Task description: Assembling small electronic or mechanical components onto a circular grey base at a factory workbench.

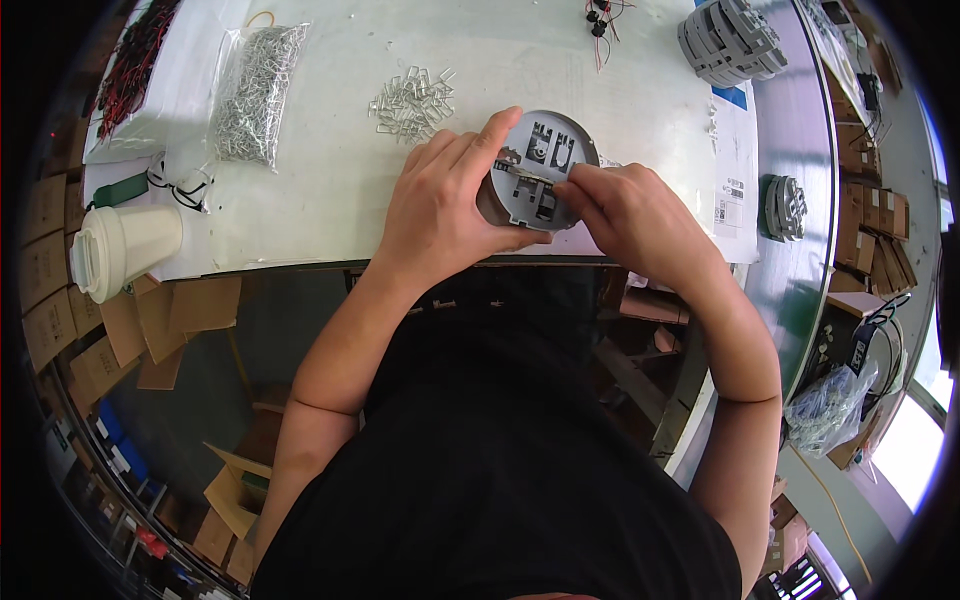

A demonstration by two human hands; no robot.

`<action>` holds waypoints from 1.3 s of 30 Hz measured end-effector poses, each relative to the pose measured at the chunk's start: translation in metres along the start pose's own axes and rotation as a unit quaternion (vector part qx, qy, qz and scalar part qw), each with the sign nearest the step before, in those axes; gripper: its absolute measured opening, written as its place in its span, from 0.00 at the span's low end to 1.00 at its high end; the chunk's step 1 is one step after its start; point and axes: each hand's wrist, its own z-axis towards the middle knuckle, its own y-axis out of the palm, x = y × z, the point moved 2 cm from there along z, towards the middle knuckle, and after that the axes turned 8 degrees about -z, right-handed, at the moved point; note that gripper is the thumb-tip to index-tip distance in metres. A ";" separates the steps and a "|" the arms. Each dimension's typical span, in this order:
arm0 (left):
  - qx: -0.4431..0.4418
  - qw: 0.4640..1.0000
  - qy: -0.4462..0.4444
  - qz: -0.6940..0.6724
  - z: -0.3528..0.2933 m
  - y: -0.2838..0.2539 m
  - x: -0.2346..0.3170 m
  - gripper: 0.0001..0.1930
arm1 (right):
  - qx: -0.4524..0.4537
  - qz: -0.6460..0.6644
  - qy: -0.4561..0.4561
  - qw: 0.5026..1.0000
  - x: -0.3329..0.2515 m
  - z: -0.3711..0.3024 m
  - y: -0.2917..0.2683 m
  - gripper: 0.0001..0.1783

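Housing [518,204] looks part-fitted: my left grip [437,205] clasps it; right grip [628,213] curled, hold unclear; far clips [412,102] seem unused.

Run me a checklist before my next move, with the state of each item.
1. Left grip around the disc: ok, thumb and forefinger span its rim.
2. Right grip at the disc: ok, at its right side.
3. Anything pinched in the right grip: cannot tell, hidden.
4. Clips contained: not ok, in a loose heap.
5. Cup away from the disc: ok, far left.
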 end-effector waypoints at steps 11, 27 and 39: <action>0.014 1.000 0.001 0.000 0.000 0.002 0.001 0.59 | -0.034 -0.066 0.032 0.997 -0.017 0.004 -0.006 0.13; 0.015 1.000 -0.004 -0.019 0.001 0.001 -0.001 0.59 | -0.089 -0.141 0.016 0.986 -0.034 0.014 -0.030 0.09; -0.005 1.000 0.002 -0.005 -0.001 0.000 -0.003 0.59 | -0.062 -0.195 -0.013 0.979 -0.037 0.007 -0.025 0.12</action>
